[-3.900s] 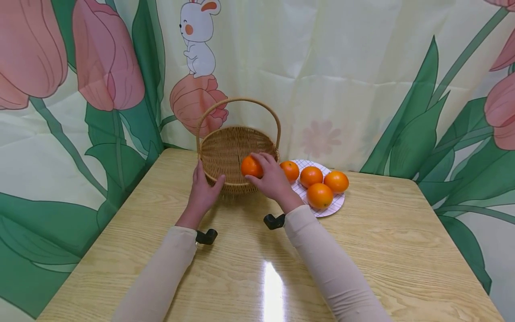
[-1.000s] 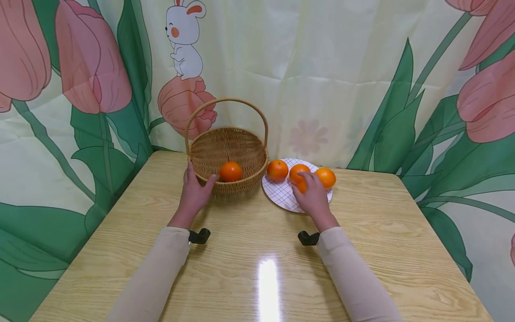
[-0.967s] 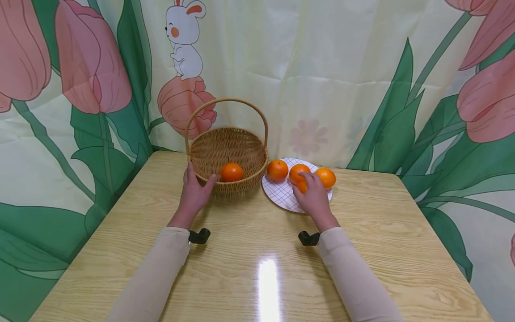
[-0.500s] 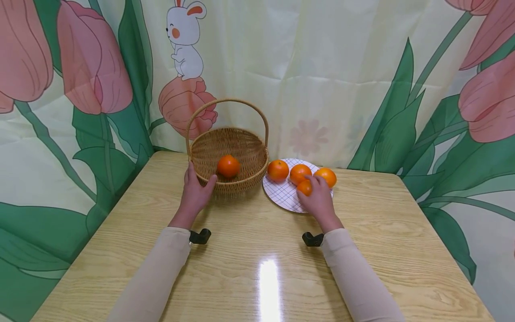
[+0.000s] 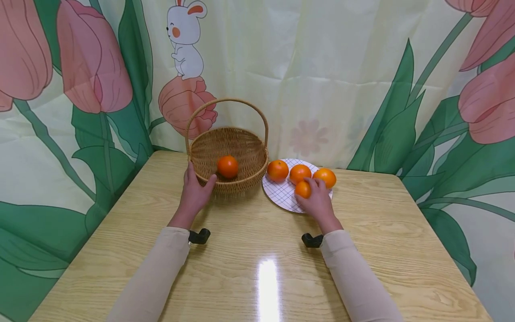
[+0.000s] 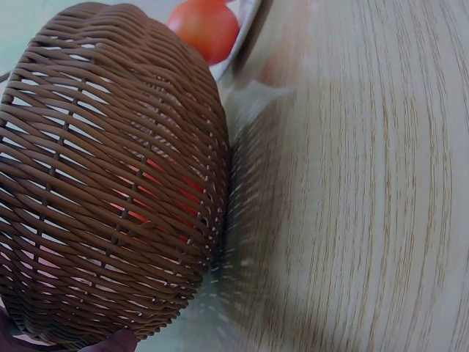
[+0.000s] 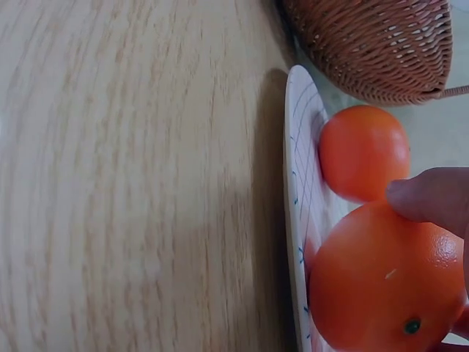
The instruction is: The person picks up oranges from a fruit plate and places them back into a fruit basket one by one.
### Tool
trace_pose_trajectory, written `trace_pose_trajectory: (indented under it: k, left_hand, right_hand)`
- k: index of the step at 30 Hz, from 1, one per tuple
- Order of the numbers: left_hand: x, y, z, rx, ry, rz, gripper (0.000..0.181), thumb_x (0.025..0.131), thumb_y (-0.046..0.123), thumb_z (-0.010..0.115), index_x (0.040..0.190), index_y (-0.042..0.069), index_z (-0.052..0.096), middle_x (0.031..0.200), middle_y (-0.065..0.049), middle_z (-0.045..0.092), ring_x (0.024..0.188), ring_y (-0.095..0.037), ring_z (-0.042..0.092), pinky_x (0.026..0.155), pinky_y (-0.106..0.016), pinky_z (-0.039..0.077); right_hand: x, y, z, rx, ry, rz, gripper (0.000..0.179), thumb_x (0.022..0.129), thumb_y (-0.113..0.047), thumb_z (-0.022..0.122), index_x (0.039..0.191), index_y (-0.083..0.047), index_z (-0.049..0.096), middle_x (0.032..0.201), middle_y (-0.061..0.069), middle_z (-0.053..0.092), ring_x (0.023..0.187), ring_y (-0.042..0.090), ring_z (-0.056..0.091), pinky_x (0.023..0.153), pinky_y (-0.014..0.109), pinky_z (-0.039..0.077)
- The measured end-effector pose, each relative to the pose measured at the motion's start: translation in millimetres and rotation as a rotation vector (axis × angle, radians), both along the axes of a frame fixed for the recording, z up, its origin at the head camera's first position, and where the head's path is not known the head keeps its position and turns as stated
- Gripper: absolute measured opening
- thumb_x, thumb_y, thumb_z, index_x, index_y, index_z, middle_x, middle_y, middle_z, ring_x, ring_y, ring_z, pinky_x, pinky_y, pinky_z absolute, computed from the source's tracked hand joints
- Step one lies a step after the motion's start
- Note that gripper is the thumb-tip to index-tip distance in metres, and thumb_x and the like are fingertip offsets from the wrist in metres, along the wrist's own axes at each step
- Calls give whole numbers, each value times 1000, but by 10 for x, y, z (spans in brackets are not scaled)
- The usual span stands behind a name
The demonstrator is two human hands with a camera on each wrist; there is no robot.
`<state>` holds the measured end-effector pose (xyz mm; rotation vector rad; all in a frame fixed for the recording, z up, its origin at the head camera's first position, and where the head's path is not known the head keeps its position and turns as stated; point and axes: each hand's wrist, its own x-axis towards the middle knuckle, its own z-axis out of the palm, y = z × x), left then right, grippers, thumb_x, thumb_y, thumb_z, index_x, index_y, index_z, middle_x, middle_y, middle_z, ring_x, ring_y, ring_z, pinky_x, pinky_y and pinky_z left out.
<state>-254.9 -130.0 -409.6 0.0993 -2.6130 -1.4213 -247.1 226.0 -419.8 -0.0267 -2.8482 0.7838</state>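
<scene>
A wicker basket [image 5: 241,184] with a tall arched handle stands at the back of the table, one orange [image 5: 227,167] lying inside it. My left hand [image 5: 194,193] holds the basket's left front rim, and the left wrist view shows only a bit of that hand below the woven wall [image 6: 110,183]. At the front of a checked plate [image 5: 278,195], my right hand [image 5: 319,201] grips another orange [image 5: 302,189]. In the right wrist view, a finger [image 7: 432,198] and other fingers touch this orange [image 7: 385,282], which is still over the plate.
Behind the gripped orange, three more oranges sit on the plate: left [image 5: 277,171], middle [image 5: 300,173] and right [image 5: 325,178]. The plate stands just right of the basket. A printed curtain [image 5: 322,89] hangs behind the wooden table [image 5: 225,268].
My right hand has let go of an orange in the basket and moved right to the plate, where it has gripped another. The basket's orange has rolled slightly left. My left hand stays at the rim.
</scene>
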Motion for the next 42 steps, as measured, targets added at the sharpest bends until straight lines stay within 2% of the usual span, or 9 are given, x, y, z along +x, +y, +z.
trace_pose_trajectory:
  k: [18, 32, 42]
  left_hand:
    - [32, -15, -17, 12, 21, -4, 98, 81, 65, 46, 145, 23, -14, 153, -9, -3, 136, -39, 20, 105, -55, 26]
    - [-4, -24, -21, 22, 23, -10, 97, 82, 63, 47, 145, 25, -16, 153, -9, -4, 136, -39, 20, 105, -56, 26]
    - [-1, -20, -28, 33, 26, -5, 97, 82, 62, 48, 145, 25, -15, 153, -9, -4, 136, -38, 20, 104, -56, 27]
  right_hand:
    - [55, -78, 15, -10, -26, -3, 65, 78, -37, 68, 133, -17, 39, 134, 17, 31, 111, 40, 43, 94, 55, 38]
    - [3, -225, 151, -15, 61, 37, 64, 77, -42, 66, 132, -21, 41, 133, 17, 34, 109, 37, 46, 90, 54, 41]
    - [-17, -359, 282, -17, 126, 76, 59, 76, -40, 68, 128, -22, 46, 133, 11, 38, 108, 31, 46, 87, 49, 43]
